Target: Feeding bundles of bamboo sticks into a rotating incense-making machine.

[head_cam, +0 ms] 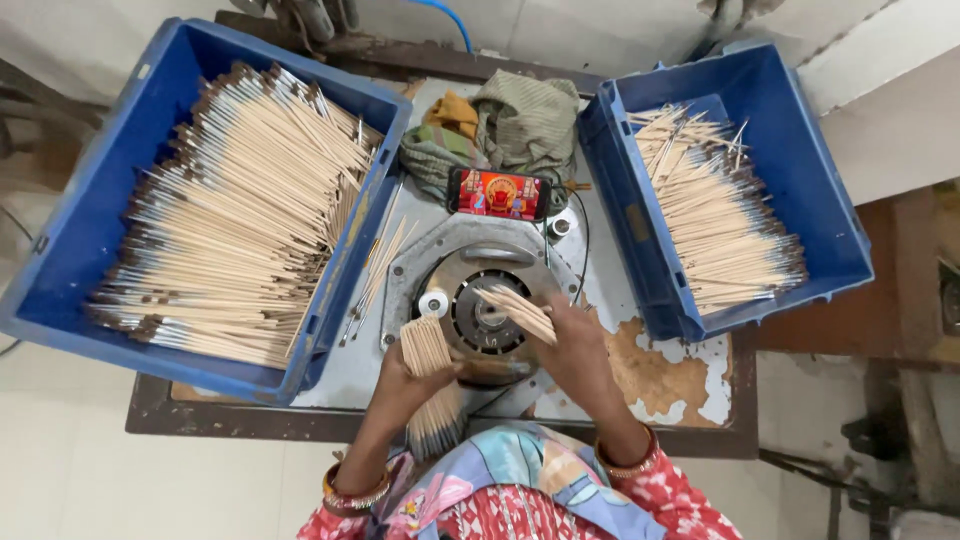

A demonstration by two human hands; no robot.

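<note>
Brush bundle (428, 372) clenched in left hand (405, 385)'s grip; right hand (575, 350) grasps few brushes (517, 312) beside it.

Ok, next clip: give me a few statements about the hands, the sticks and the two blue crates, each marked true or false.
1. The left hand holds an upright bundle of sticks. True.
2. The right hand is empty. False: it holds a smaller bunch of sticks over the round metal machine.
3. The left crate holds more sticks than the right crate. True.
4. The phone lies inside the right crate. False: it stands on the table between the crates, in front of folded cloths.
5. Both wrists are bare. False: each wears bangles.
</note>
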